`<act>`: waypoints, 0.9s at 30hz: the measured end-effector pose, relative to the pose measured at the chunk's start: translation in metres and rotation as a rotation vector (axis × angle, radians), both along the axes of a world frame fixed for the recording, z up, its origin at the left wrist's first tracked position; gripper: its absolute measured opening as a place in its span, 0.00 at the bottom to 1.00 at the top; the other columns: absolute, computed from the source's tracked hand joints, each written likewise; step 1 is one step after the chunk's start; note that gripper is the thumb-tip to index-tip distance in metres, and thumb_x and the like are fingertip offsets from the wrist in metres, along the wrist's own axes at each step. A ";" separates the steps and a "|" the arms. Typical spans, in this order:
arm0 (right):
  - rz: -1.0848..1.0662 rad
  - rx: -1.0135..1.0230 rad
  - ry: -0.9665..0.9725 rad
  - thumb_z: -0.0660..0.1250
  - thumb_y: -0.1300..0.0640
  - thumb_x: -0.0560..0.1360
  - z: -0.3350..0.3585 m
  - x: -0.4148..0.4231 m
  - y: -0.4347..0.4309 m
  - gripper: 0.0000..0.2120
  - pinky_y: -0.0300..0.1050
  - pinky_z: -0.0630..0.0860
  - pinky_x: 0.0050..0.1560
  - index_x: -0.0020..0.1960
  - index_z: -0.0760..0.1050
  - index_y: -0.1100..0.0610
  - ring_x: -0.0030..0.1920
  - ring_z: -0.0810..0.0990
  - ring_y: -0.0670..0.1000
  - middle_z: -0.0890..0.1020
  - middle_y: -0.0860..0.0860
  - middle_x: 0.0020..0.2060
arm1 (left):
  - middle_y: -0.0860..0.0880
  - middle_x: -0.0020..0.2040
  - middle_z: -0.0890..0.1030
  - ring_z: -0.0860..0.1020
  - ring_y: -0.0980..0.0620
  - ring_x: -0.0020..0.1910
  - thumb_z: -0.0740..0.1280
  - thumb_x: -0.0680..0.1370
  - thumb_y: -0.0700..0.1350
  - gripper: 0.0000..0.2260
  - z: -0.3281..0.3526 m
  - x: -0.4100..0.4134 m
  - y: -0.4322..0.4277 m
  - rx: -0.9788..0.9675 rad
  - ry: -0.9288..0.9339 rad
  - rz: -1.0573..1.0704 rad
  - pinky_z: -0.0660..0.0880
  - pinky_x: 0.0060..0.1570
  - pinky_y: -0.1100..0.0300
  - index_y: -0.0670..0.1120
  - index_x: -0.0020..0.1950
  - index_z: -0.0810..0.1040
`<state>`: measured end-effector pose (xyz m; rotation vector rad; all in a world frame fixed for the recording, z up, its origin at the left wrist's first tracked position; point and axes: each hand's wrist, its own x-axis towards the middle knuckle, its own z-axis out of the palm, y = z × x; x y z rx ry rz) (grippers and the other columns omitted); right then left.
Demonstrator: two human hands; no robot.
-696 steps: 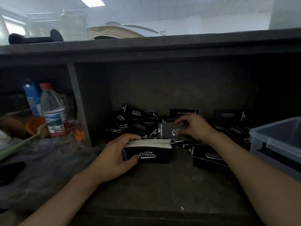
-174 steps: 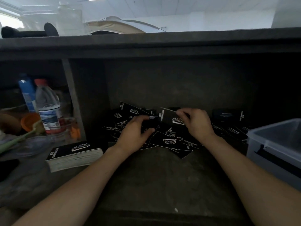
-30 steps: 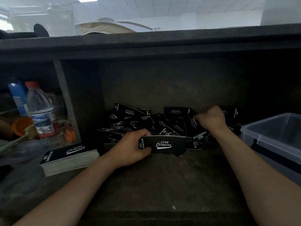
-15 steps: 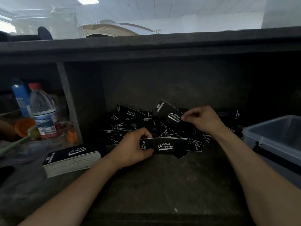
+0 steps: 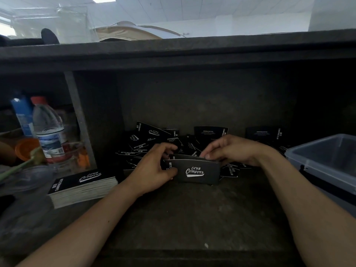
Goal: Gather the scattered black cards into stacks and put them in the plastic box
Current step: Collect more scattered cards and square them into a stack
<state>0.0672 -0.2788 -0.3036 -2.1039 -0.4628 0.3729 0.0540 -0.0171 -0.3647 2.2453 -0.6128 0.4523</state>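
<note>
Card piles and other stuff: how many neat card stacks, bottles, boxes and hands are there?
Neat card stacks: 2, finished stack and held stack
Bottles: 2, water bottle and blue bottle
Plastic box: 1
Hands: 2, left hand, right hand
Total: 7

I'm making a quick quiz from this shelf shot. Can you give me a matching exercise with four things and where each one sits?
Things:
1. finished card stack
2. plastic box
3. water bottle
4. small card stack

Places:
A. far right, open
B. between both hands
C. left compartment, upright
D. lying on the shelf, left of the left hand

Pairs: 1-D, 2-A, 3-C, 4-B
</note>
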 end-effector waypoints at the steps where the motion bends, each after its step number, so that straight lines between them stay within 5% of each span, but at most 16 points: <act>1: -0.004 -0.002 0.010 0.66 0.63 0.77 -0.001 0.000 0.000 0.09 0.42 0.80 0.49 0.55 0.82 0.58 0.48 0.83 0.47 0.85 0.54 0.49 | 0.57 0.55 0.75 0.75 0.61 0.56 0.72 0.70 0.48 0.21 0.000 0.000 0.000 0.014 -0.027 0.003 0.75 0.58 0.59 0.59 0.61 0.74; 5: -0.247 0.083 -0.091 0.67 0.58 0.78 -0.007 0.011 0.000 0.07 0.43 0.79 0.47 0.54 0.81 0.57 0.50 0.84 0.51 0.86 0.53 0.48 | 0.54 0.48 0.75 0.76 0.58 0.47 0.71 0.68 0.47 0.13 0.000 -0.003 -0.003 -0.019 -0.036 -0.050 0.73 0.46 0.62 0.55 0.52 0.79; 8: -0.694 -0.298 -0.370 0.69 0.43 0.75 -0.014 0.026 -0.008 0.14 0.46 0.78 0.50 0.54 0.81 0.51 0.51 0.82 0.55 0.84 0.54 0.49 | 0.53 0.46 0.74 0.76 0.56 0.46 0.70 0.69 0.44 0.12 0.003 -0.006 -0.005 -0.044 -0.060 -0.101 0.74 0.47 0.62 0.53 0.52 0.81; 10: -0.748 -0.547 -0.327 0.69 0.37 0.71 -0.020 0.025 -0.010 0.23 0.44 0.74 0.47 0.57 0.78 0.53 0.53 0.80 0.56 0.82 0.54 0.53 | 0.54 0.47 0.76 0.78 0.54 0.47 0.70 0.70 0.43 0.12 0.004 -0.008 -0.006 -0.061 -0.054 -0.133 0.76 0.50 0.59 0.52 0.53 0.81; 13: -0.706 -0.612 -0.187 0.74 0.39 0.67 -0.023 0.024 -0.008 0.29 0.43 0.74 0.49 0.60 0.76 0.56 0.56 0.79 0.55 0.80 0.54 0.56 | 0.54 0.49 0.81 0.81 0.52 0.49 0.70 0.72 0.40 0.11 0.006 -0.009 -0.005 -0.081 -0.017 -0.163 0.80 0.52 0.53 0.51 0.52 0.80; 20: -0.741 -0.416 -0.198 0.76 0.44 0.65 -0.018 0.028 -0.012 0.21 0.41 0.74 0.46 0.51 0.79 0.56 0.49 0.79 0.53 0.82 0.53 0.50 | 0.56 0.48 0.84 0.83 0.54 0.48 0.70 0.73 0.38 0.14 0.000 -0.011 -0.009 0.038 0.066 -0.209 0.80 0.51 0.54 0.54 0.54 0.79; 23: -0.765 -0.116 -0.233 0.77 0.51 0.66 -0.011 0.023 -0.010 0.15 0.41 0.75 0.48 0.48 0.79 0.55 0.46 0.79 0.50 0.81 0.51 0.45 | 0.55 0.48 0.84 0.83 0.55 0.49 0.69 0.73 0.40 0.11 0.001 -0.010 -0.008 0.022 0.079 -0.205 0.80 0.51 0.53 0.53 0.52 0.80; 27: -0.684 0.203 -0.182 0.77 0.63 0.66 -0.011 0.019 -0.006 0.12 0.37 0.74 0.33 0.48 0.79 0.58 0.38 0.77 0.44 0.81 0.51 0.43 | 0.56 0.48 0.84 0.82 0.56 0.50 0.70 0.73 0.41 0.10 0.000 -0.011 -0.008 0.031 0.072 -0.196 0.79 0.51 0.57 0.52 0.52 0.81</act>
